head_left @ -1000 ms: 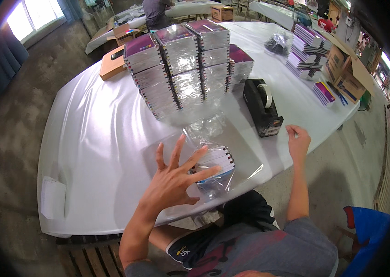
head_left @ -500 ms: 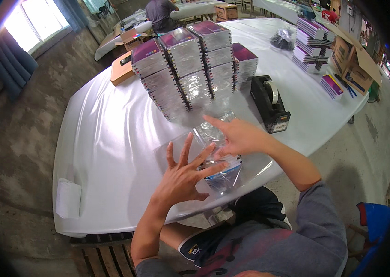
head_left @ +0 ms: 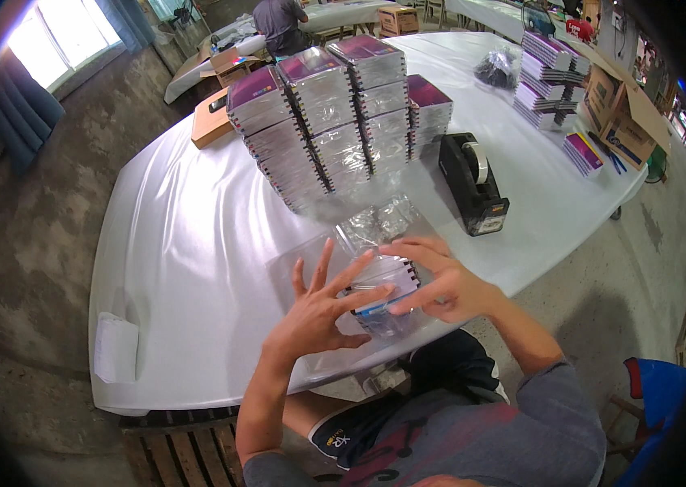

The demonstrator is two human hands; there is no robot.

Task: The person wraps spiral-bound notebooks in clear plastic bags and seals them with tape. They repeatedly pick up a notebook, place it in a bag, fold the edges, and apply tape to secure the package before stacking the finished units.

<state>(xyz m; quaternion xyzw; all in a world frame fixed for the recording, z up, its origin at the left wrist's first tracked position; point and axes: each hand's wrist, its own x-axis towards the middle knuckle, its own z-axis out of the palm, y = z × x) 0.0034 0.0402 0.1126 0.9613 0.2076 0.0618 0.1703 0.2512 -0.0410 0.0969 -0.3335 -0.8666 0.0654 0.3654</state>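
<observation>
Left hand (head_left: 314,315) and right hand (head_left: 450,286) are splayed at white, notch-edged notebooks (head_left: 397,273) near the table's (head_left: 197,349) edge; clear film (head_left: 367,227) could be creased by uneven pressure.

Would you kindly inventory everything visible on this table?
Wrapped bundle: one, white, near edge
Wrapped stacks: at least four, purple, centre
Tape dispenser: one, black, right
Bag: one, dark, far side
Carton: one, brown, far right
Booklet stack: one, purple, far right
Booklet pile: one, purple, by carton
Slim tools: count unclear, dark, by carton
Flat box: one, brown, left
Handset: one, black, on box
Packet: one, white, near left
Left hand, right hand: one each, at bundle
</observation>
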